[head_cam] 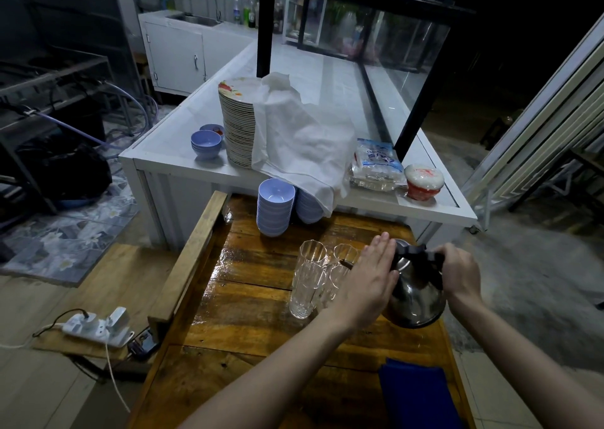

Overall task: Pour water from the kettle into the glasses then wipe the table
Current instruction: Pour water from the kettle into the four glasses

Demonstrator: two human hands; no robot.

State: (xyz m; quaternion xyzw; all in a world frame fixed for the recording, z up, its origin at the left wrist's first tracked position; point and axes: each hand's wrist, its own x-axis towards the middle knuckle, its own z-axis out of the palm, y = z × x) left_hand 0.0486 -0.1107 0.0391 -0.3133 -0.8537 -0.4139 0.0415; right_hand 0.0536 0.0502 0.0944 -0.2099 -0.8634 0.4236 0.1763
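Right hand (459, 273) closed around the black handle of the kettle (416, 293); kettle tilted, spout toward the glasses (313, 275). Left hand (369, 278) open, fingers straight, palm flat against the kettle's lid side, in front of the nearer glasses. Four clear ribbed glasses clustered just left of the left hand, upright on the wooden tabletop (248, 317); whether they hold water cannot be told. Tabletop glossy and wet beyond the glasses. Blue cloth (416, 392) lies near the right forearm, toward the body. Stacked lilac bowls (274, 208) stand beyond the hands.
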